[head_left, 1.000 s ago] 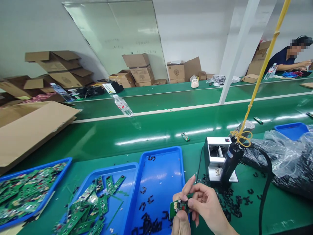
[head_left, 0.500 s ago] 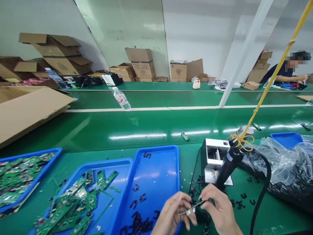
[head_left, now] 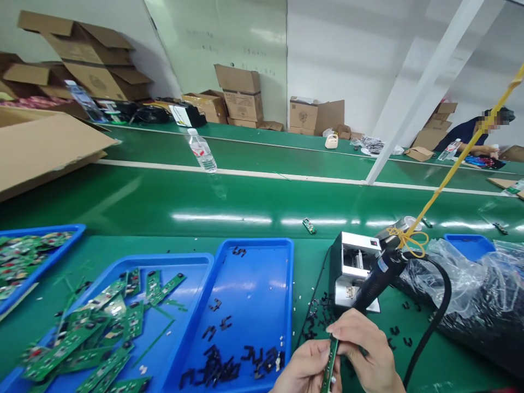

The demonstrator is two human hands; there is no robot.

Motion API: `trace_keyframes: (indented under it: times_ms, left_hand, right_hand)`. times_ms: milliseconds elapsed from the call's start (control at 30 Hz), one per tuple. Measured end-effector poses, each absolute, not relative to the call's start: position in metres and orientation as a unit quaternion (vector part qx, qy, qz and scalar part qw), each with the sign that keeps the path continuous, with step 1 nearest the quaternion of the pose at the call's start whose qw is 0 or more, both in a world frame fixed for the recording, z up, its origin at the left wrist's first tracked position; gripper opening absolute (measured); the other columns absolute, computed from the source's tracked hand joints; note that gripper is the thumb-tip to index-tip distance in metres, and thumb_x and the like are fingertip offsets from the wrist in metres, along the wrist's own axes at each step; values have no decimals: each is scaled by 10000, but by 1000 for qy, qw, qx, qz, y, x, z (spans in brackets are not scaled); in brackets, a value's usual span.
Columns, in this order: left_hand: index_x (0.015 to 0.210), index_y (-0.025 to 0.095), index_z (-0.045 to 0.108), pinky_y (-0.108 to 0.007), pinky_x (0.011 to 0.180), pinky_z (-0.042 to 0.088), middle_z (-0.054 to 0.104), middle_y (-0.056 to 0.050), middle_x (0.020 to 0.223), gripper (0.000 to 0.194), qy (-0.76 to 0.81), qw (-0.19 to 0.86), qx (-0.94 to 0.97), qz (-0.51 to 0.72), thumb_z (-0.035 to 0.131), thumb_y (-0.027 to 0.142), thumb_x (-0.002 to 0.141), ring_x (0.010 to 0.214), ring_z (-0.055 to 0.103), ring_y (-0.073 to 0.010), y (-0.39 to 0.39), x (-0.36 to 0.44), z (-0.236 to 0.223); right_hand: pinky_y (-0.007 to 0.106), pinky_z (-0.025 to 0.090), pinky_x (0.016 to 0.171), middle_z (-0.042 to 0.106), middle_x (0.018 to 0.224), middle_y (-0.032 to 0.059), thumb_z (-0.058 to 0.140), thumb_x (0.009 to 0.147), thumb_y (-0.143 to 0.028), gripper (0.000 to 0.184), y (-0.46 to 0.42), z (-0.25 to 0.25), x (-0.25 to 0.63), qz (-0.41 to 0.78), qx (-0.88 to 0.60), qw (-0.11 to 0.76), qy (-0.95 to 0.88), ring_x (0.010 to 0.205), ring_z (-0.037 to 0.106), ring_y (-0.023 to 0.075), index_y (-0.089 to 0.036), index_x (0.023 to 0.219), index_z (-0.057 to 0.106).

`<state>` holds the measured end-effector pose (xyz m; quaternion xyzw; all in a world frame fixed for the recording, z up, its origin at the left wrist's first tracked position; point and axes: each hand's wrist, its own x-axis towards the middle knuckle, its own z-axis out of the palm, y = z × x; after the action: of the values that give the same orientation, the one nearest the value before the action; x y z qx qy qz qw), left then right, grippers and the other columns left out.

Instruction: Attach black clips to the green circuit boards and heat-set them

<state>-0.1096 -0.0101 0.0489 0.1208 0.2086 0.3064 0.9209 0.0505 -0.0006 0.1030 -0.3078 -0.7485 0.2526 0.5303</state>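
A narrow green circuit board point(head_left: 329, 364) stands nearly upright between my two hands at the bottom of the view. My left hand point(head_left: 308, 367) grips it from the left side, thumb against its face. The fingers of my right hand point(head_left: 368, 346) pinch its upper end, where a small dark part shows; its exact kind is hidden. Left of my hands, a blue tray point(head_left: 254, 289) holds small black U-shaped clips point(head_left: 221, 365). Above my right hand hangs a black electric screwdriver point(head_left: 379, 278) on a yellow cord, in front of a small silver-and-black machine point(head_left: 346, 262).
Another blue tray point(head_left: 200, 267) bears a heap of green boards point(head_left: 90, 333), with a further tray point(head_left: 76, 233) of boards at far left. Black clips lie loose around the machine. A plastic-covered bag point(head_left: 478, 305) fills the right side. A water bottle point(head_left: 202, 152) stands beyond; a person point(head_left: 466, 134) sits far right.
The circuit board has turned from lying flat and edge-on to nearly upright, its green face showing. Both hands remain on it. The camera view has tilted slightly.
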Motion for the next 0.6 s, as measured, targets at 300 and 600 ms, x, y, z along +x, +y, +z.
trace_keyframes:
  times_ms: [300, 600]
  left_hand:
    - [787, 131, 664, -148, 380, 458, 727, -55, 524, 376, 212, 898, 153, 355, 783, 476, 878, 374, 645, -124, -13, -109, 43]
    - [782, 176, 564, -185, 404, 500, 769, -89, 642, 450, 332, 798, 328, 381, 671, 592, 915, 440, 704, -158, -3, -103, 75]
  right_hand:
    - [353, 661, 746, 793, 1110, 100, 588, 958, -32, 362, 1, 107, 57, 225, -328, 495, -772, 929, 760, 224, -245, 1215, 729]
    - [420, 616, 892, 755, 1109, 127, 803, 843, -279, 458, 20, 92, 85, 230, -561, 646, -465, 1016, 737, 273, -180, 1271, 673]
